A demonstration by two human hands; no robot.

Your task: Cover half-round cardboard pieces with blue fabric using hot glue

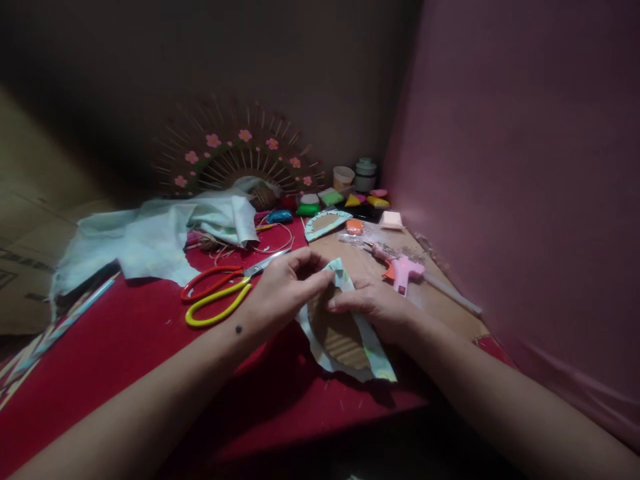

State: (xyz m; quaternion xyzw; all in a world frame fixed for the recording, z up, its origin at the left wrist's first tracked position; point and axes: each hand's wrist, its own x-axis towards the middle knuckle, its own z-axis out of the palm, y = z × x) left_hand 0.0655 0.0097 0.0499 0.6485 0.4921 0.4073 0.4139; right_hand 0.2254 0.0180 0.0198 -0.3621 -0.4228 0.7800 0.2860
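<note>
Between my two hands is a half-round cardboard piece [337, 333] with pale green fabric [380, 363] along its edges. My left hand [295, 280] pinches the fabric at the far tip, thumb on top. On the right edge, my right hand [375, 303] grips the piece with its thumb on the cardboard and its fingers hidden beneath. Scissors [220, 300] with one red and one yellow handle lie beside my left wrist. A pink glue gun [403, 270] rests past my right hand. Farther back lies another half-round cardboard piece [327, 223] edged in the same fabric.
Crumpled pale fabric [145, 233] covers the back left of the red table cloth [150, 333]. A stick fan with pink flowers [245, 137] leans on the wall. Colored clay packs [330, 197] and small jars [365, 175] stand behind. A pink wall [525, 200] bounds the right.
</note>
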